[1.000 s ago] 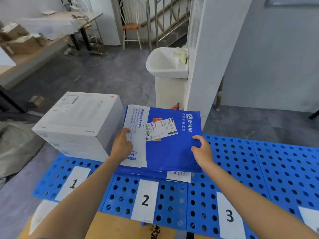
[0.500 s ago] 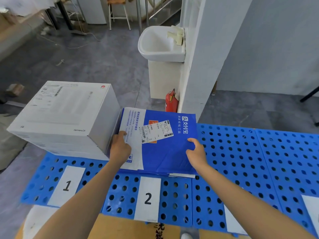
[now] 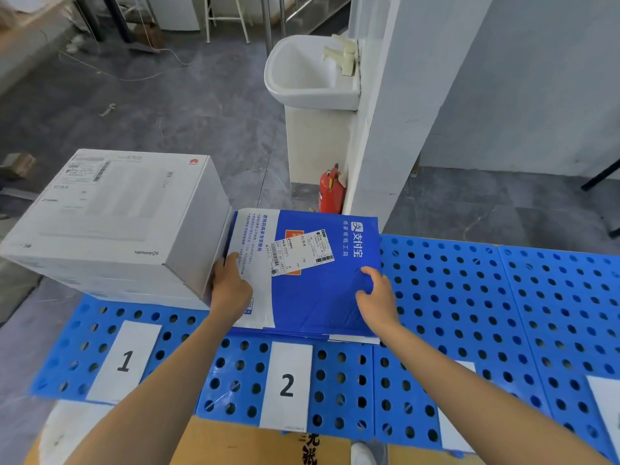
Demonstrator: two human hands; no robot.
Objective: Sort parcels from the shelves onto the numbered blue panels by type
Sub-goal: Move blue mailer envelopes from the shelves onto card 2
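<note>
A blue and white padded mailer (image 3: 312, 297) with a shipping label lies flat on top of other blue mailers on the blue panel marked 2 (image 3: 287, 384). My left hand (image 3: 229, 290) holds its white left edge, thumb on top, tight against the white box (image 3: 110, 213). My right hand (image 3: 375, 300) holds its right edge, thumb on the blue face. The white box stands on the panel marked 1 (image 3: 124, 360). My right forearm covers most of the third label.
Bare perforated blue panels (image 3: 486, 297) stretch to the right. Behind them stand a white pillar (image 3: 385, 129), a sink (image 3: 302, 75) and a red fire extinguisher (image 3: 330, 193). Brown cardboard (image 3: 235, 444) lies under the panels' near edge.
The mailer has come down onto the stack on panel 2 and slid close to the white box. Both hands stay at its edges. The view has tilted downward.
</note>
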